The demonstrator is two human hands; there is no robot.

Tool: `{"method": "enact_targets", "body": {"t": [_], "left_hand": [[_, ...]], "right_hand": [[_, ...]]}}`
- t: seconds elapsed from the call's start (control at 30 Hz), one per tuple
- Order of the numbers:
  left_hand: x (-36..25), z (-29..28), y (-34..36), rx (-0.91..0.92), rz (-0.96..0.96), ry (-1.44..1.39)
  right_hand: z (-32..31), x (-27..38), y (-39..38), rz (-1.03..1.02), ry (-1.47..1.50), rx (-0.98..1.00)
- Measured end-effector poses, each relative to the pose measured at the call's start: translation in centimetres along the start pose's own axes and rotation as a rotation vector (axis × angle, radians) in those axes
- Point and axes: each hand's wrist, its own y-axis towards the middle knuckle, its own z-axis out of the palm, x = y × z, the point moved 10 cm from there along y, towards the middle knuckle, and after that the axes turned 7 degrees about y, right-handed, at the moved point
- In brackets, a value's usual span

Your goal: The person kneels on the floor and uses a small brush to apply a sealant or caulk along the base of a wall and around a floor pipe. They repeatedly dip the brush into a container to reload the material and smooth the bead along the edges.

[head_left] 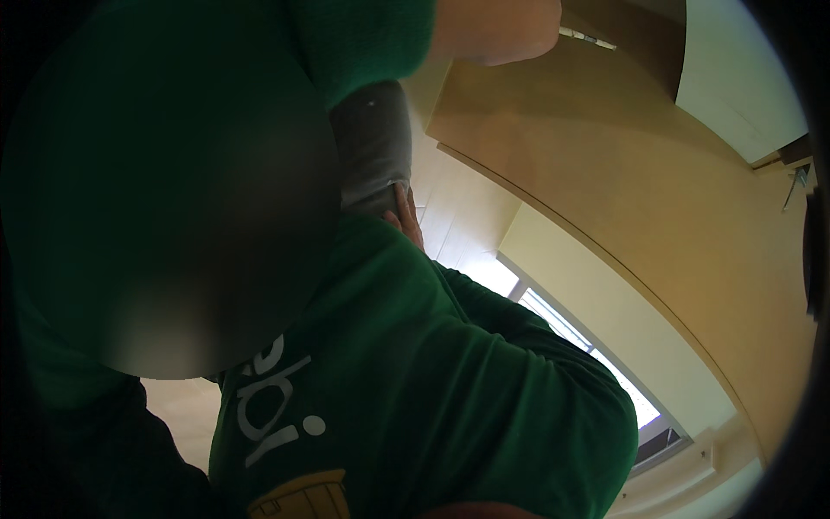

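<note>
Green sweatshirt (450,381), dark grey fabric (372,134)

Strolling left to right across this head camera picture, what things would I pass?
White chest print → dark grey item, too unclear to identify → hand with its fingers against it → bright window → pale panel at the upper right.
</note>
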Motion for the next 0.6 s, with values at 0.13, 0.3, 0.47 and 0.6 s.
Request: {"method": "enact_targets", "body": {"t": [0.13, 0.3, 0.47, 0.6], "left_hand": [[-0.6, -1.0, -1.1, 0.067, -0.062, 0.269], [1.1, 0.6, -1.0, 0.11, 0.016, -0.085], [0.8, -2.5, -2.2, -0.195, 0.046, -0.104], [1.7, -0.3, -2.0, 0.224, -0.066, -0.085]], "right_hand": [[-0.4, 0.0, 0.7, -0.04, -0.044, 0.001], [-0.5, -0.3, 0.8, -0.01, -0.083, -0.013], [-0.5, -0.6, 0.8, 0.005, -0.099, -0.02], [-0.5, -0.8, 0.9, -0.008, -0.098, -0.022]]}}
